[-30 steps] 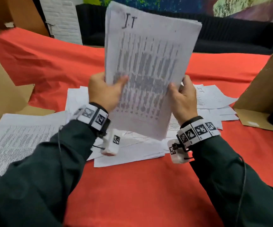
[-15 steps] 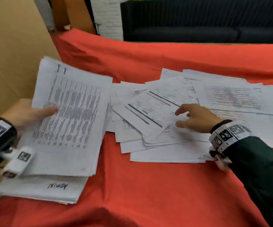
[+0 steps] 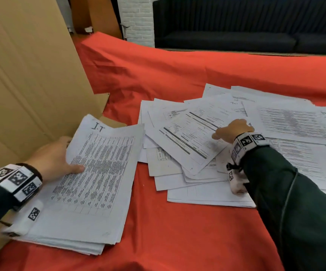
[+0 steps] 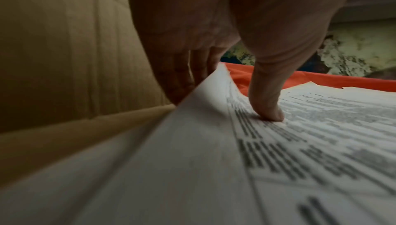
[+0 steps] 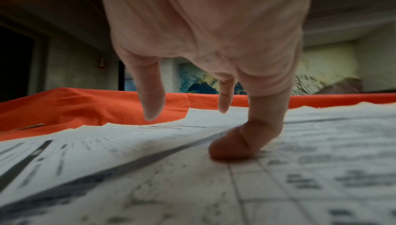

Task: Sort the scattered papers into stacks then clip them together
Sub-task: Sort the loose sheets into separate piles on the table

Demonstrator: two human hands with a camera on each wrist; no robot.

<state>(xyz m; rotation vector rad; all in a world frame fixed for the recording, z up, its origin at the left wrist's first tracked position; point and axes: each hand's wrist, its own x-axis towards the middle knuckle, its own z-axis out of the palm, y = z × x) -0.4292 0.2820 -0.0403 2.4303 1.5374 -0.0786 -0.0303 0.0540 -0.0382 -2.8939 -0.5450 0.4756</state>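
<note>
A thick stack of printed sheets marked "I.T" (image 3: pixel 99 173) lies at the left on the red cloth, on top of other sheets (image 3: pixel 84 248). My left hand (image 3: pixel 64 155) grips its left edge. The thumb (image 4: pixel 270 110) presses on the top page and the fingers (image 4: pixel 188 76) are tucked under the lifted edge. Scattered papers (image 3: pixel 187 137) overlap in a loose heap at the centre and right. My right hand (image 3: pixel 230 129) rests on that heap: its bent thumb (image 5: pixel 233 145) presses a printed sheet (image 5: pixel 150 169), and the other fingers (image 5: pixel 152 103) hang straight just above it.
A tall cardboard panel (image 3: pixel 31 85) stands close along the left, right beside my left hand. The red cloth (image 3: pixel 177 241) covers the table, bare at the front and rumpled at the back. A dark sofa (image 3: pixel 236 36) stands beyond the table's far edge.
The I.T stack, held upright in both hands a second ago, now lies flat at the left in my left hand. My right hand let go and moved onto the scattered heap.
</note>
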